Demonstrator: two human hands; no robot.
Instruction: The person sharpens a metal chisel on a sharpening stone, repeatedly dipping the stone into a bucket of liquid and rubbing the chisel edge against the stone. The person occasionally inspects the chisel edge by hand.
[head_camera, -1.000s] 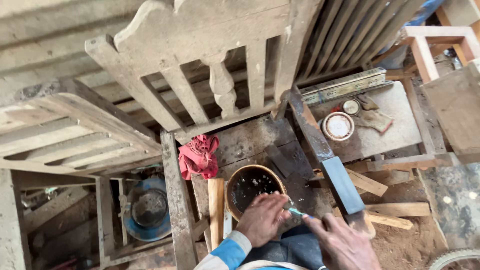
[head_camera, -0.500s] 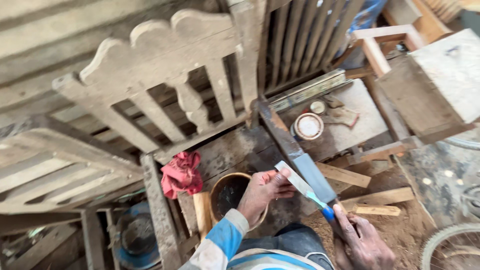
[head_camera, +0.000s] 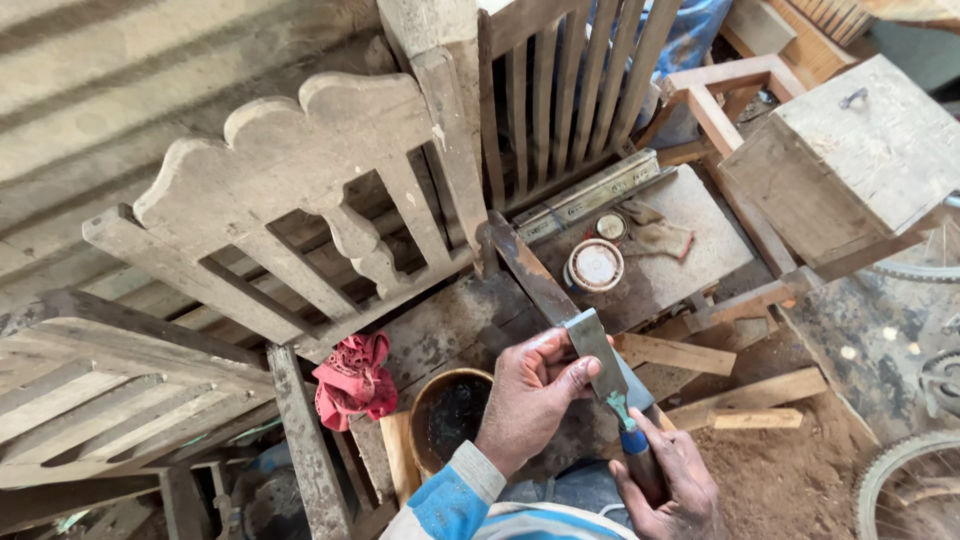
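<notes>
Both hands (head_camera: 535, 395) (head_camera: 668, 483) hold a putty knife (head_camera: 598, 358) (blade up).

right hand (head_camera: 668, 480) grips chisel (head_camera: 605, 375); left hand (head_camera: 530, 392) pinches its blade

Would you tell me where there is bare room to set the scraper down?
Free: the grey slab right of the tin, and sawdust floor below the offcuts. Crowded: around the bucket and red rag.
</notes>
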